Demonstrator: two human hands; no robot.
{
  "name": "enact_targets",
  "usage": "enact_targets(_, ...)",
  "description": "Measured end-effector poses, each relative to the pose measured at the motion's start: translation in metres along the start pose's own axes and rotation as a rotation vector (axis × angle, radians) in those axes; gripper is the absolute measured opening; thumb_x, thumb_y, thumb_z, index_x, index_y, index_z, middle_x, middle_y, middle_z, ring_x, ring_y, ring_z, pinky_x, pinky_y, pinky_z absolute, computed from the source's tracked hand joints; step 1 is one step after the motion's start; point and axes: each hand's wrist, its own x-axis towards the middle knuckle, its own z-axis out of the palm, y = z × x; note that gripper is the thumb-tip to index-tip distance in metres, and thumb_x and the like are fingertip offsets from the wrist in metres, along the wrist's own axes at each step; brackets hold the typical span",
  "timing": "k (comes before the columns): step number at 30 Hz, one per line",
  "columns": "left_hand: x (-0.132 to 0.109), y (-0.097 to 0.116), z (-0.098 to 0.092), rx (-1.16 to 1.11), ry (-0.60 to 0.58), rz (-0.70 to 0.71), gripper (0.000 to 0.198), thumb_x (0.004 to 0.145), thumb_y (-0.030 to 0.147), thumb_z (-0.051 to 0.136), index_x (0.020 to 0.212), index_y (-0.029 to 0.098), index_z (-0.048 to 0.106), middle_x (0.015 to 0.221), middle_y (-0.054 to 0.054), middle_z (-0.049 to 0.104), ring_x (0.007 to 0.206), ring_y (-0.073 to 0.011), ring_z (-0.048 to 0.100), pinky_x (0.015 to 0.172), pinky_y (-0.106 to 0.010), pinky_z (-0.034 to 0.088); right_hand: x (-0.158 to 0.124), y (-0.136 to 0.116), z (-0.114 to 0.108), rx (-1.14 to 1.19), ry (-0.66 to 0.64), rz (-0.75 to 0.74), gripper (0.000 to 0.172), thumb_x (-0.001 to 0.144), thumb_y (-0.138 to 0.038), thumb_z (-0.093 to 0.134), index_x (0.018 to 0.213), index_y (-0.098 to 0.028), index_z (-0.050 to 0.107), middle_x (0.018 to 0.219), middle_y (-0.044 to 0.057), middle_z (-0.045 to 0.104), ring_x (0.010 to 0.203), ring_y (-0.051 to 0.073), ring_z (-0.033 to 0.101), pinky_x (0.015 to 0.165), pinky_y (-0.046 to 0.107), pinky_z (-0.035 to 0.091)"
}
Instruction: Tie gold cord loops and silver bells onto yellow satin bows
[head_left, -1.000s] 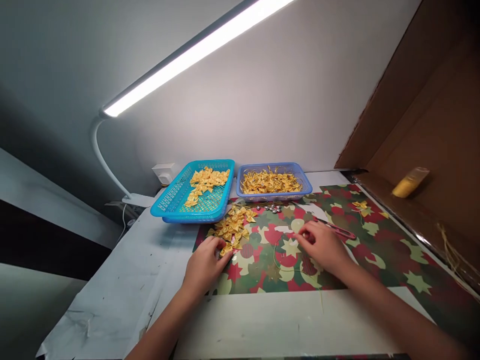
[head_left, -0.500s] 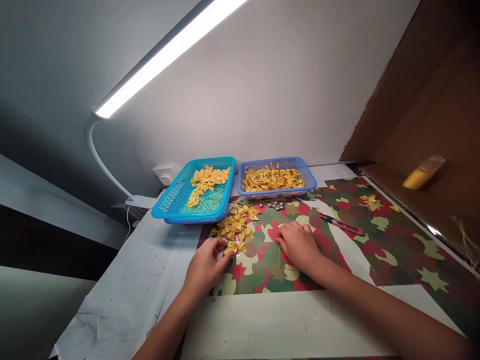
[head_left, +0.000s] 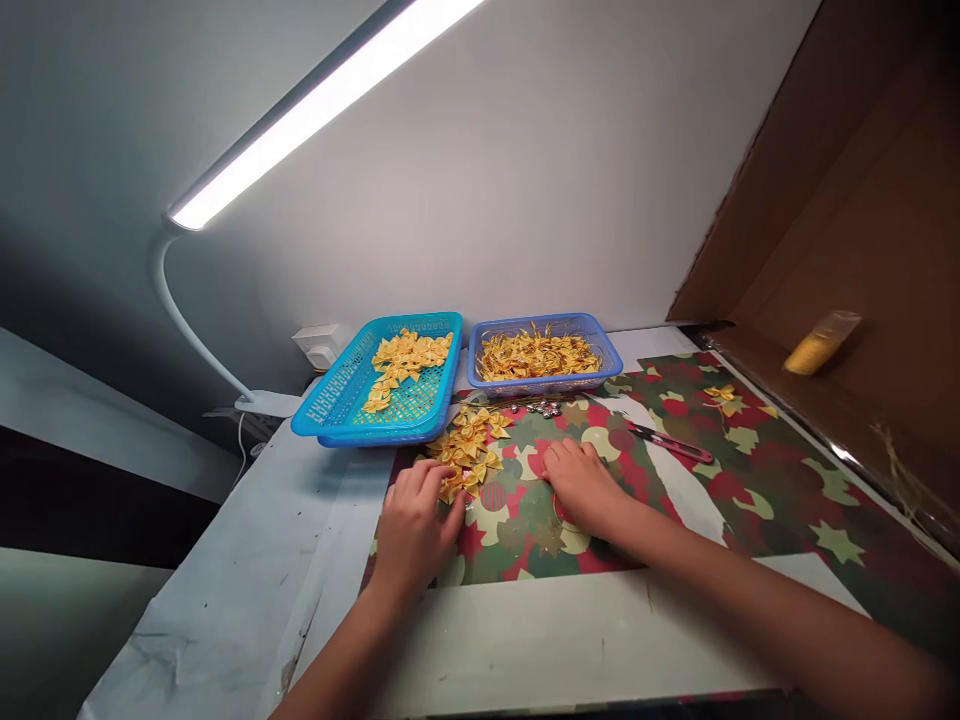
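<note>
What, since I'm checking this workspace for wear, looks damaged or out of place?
The patterned sheet looks torn: a ragged-edged white strip shows under the pink-handled snips. A yellow bow also lies at the right, apart from the bow pile.

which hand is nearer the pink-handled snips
Right. The right hand is over the patterned sheet, left of the snips; the left hand is farther left, at the loose yellow bows.

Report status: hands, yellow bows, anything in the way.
Left hand at loose yellow bows; grip unclear. Right hand over patterned sheet, grip hidden. Pink-handled snips lie to its right, clear of both hands.
</note>
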Motion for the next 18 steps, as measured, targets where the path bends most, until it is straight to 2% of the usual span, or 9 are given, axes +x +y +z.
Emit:
enact_targets(2, -0.002, 0.014, 0.003, -0.138, -0.008, 0.074, 0.015, 0.086, 0.027, 0.055, 0.095, 0.018, 0.064, 0.099, -0.009, 0.065, 0.094, -0.026, 0.059, 0.081, -0.039, 0.046, -0.001, 0.003, 0.001, 0.107, 0.029, -0.017, 0.017, 0.092, -0.007, 0.041, 0.088, -0.014, 0.056, 0.097, 0.013, 0.06, 0.09, 0.025, 0.05, 0.08, 0.039, 0.035)
enact_targets(5, 0.001, 0.036, 0.01, -0.35, -0.083, 0.054, 0.015, 0.084, 0.027, 0.06, 0.095, 0.019, 0.068, 0.095, -0.008, 0.066, 0.091, -0.0238, 0.06, 0.078, -0.035, 0.047, -0.004, 0.004, -0.002, 0.312, 0.076, -0.047, 0.02, 0.097, -0.014, 0.034, 0.086, -0.017, 0.051, 0.093, 0.008, 0.058, 0.087, 0.022, 0.049, 0.081, 0.038, 0.036)
enact_targets(8, 0.01, 0.054, 0.018, -0.632, -0.136, -0.061, 0.023, 0.082, 0.03, 0.065, 0.103, 0.022, 0.072, 0.092, -0.006, 0.066, 0.082, -0.0194, 0.06, 0.068, -0.029, 0.047, -0.006, 0.001, -0.008, 0.547, 0.09, -0.095, 0.022, 0.098, -0.02, 0.032, 0.081, -0.02, 0.046, 0.087, 0.003, 0.055, 0.083, 0.018, 0.049, 0.077, 0.032, 0.04)
enact_targets(12, 0.021, 0.066, 0.024, -1.014, -0.118, -0.284, 0.015, 0.076, 0.033, 0.073, 0.086, 0.023, 0.078, 0.075, -0.002, 0.062, 0.061, -0.0124, 0.053, 0.055, -0.023, 0.041, -0.007, -0.002, -0.014, 0.844, 0.062, -0.125, 0.027, 0.098, -0.033, 0.034, 0.076, -0.021, 0.043, 0.081, 0.001, 0.051, 0.079, 0.017, 0.048, 0.072, 0.03, 0.042)
enact_targets(15, 0.027, 0.069, 0.024, -1.122, -0.117, -0.338, 0.013, 0.072, 0.033, 0.076, 0.075, 0.021, 0.077, 0.071, 0.0, 0.061, 0.055, -0.0102, 0.049, 0.05, -0.022, 0.038, -0.004, -0.001, -0.018, 1.047, -0.005, -0.13, 0.03, 0.095, -0.045, 0.038, 0.078, -0.021, 0.044, 0.08, 0.0, 0.051, 0.079, 0.016, 0.05, 0.072, 0.03, 0.042)
enact_targets(18, 0.032, 0.069, 0.022, -1.191, -0.109, -0.375, 0.015, 0.07, 0.034, 0.077, 0.07, 0.019, 0.074, 0.071, -0.001, 0.062, 0.061, -0.0115, 0.054, 0.054, -0.022, 0.041, -0.002, 0.002, -0.019, 1.236, -0.105, -0.138, 0.035, 0.09, -0.056, 0.044, 0.09, -0.021, 0.047, 0.089, 0.002, 0.054, 0.086, 0.016, 0.053, 0.075, 0.03, 0.043)
